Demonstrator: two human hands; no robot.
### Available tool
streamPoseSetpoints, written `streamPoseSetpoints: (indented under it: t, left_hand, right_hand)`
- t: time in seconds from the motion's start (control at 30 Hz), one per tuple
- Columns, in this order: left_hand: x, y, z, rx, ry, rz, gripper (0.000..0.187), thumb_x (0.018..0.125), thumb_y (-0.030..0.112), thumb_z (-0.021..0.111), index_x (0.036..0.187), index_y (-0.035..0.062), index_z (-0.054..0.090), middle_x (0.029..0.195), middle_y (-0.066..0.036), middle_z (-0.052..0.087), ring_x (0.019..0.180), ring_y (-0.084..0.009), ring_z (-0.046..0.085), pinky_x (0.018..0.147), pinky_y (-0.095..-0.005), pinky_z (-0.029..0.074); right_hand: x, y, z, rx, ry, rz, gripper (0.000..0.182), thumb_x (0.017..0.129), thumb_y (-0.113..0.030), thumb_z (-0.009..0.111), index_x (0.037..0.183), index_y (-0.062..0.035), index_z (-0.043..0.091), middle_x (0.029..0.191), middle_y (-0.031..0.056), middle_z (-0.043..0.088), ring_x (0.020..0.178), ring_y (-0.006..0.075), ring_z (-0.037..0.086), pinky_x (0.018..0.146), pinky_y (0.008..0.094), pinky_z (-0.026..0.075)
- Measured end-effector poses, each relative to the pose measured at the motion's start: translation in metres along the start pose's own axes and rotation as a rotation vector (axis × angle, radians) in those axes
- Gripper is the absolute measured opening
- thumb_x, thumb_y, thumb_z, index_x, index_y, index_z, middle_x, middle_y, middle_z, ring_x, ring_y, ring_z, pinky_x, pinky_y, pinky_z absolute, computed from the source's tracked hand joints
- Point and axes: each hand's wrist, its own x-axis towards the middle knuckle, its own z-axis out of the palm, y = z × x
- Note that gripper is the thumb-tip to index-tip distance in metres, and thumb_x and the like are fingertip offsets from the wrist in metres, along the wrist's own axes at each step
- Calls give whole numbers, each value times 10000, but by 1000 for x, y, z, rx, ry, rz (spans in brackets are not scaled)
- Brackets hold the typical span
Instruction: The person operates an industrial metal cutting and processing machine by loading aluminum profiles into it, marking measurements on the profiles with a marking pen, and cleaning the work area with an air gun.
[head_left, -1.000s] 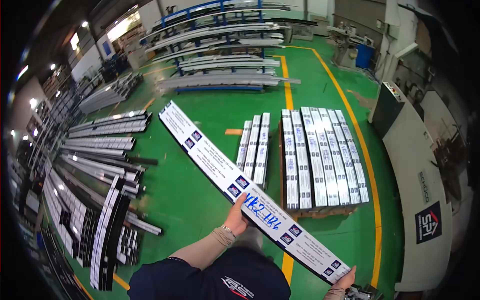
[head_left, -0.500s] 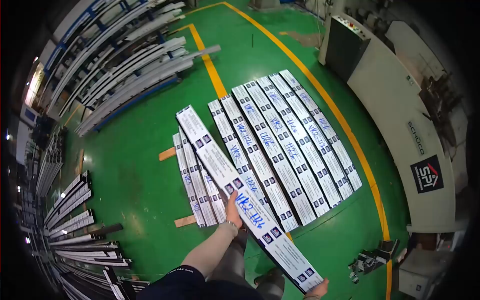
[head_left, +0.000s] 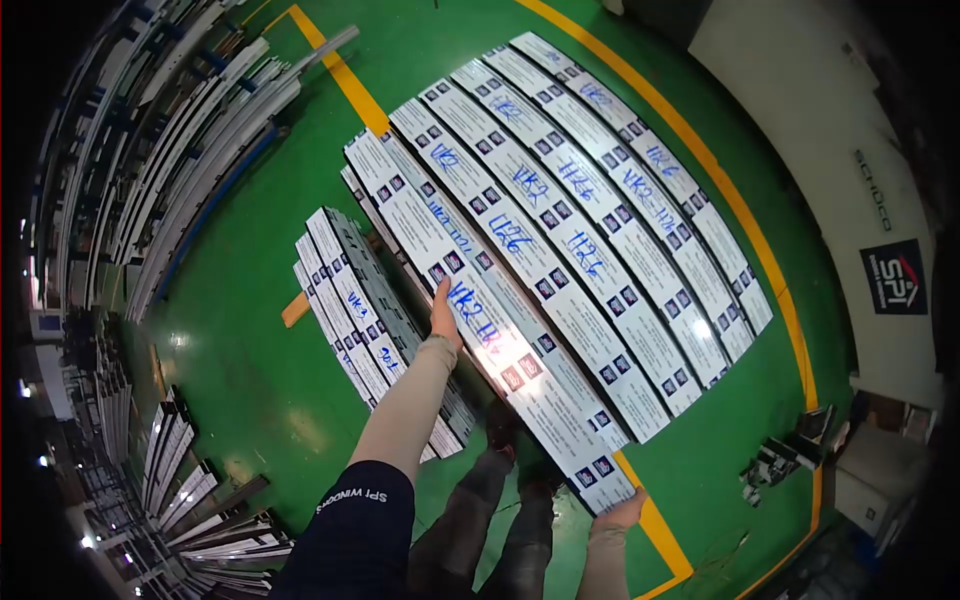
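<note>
I hold a long profile bar (head_left: 400,215) in white printed film, with dark logo squares and blue handwriting on it. My left hand (head_left: 445,318) is closed on its left edge near the middle, the fingers partly hidden under it. My right hand (head_left: 622,510) grips the near end at the corner. The bar runs alongside the leftmost bar of a row of similar wrapped bars (head_left: 510,235), partly covering it. Whether it rests on anything cannot be made out. To the left is a smaller stack of wrapped bars (head_left: 350,300) with blue writing.
A wooden batten (head_left: 295,310) sticks out from under the smaller stack. Racks of long profiles (head_left: 220,130) stand at the left, with more profile bundles (head_left: 175,450) below. Yellow lines (head_left: 720,180) cross the green floor. A large machine (head_left: 830,130) borders the right, near some scrap pieces (head_left: 780,465).
The held bar has moved right, away from the smaller stack and against the row of bars. Both hands keep their hold. My view has shifted forward and closer to the row.
</note>
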Motion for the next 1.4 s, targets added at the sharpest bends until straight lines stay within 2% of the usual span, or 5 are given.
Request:
streamPoseSetpoints:
  t: [0.27,0.53,0.8,0.97,1.4]
  left_hand:
    - [8,-5,32,248,63,-69,624,944,562,467,1340,81,505,1269,-82,603,1131,-257,597,979,-444,472]
    - [16,-53,4,769,188,54,567,855,236,733,1259,-60,467,1234,-178,584,1062,-247,601,902,-347,500]
    - [36,-54,-3,765,171,62,624,837,198,743,1335,-26,441,1172,-117,608,1024,-244,605,864,-394,519]
    - [43,-58,-13,882,139,-163,495,848,440,711,1156,68,605,1052,-81,645,1006,-244,613,866,-484,504]
    - [35,-73,5,971,246,-199,476,887,409,692,1197,65,585,1080,-69,604,967,-199,578,968,-505,458]
  right_hand:
    - [54,36,-8,22,71,45,453,944,-372,470,1204,-14,566,1160,127,650,1020,298,645,877,427,506]
    - [110,54,-32,-302,33,58,235,858,-208,560,1037,-63,605,1023,81,651,878,212,646,756,355,516]
    - [134,72,-39,-452,-196,64,364,848,-125,597,1206,-95,536,1115,52,623,1004,195,602,841,367,479]
    - [138,74,-42,-516,-83,-1,349,813,-109,675,1143,-17,611,1085,86,654,996,197,588,887,342,444]
    - [163,74,-33,-389,-63,9,360,843,-99,711,1146,5,546,1107,95,649,1000,187,605,893,330,475]
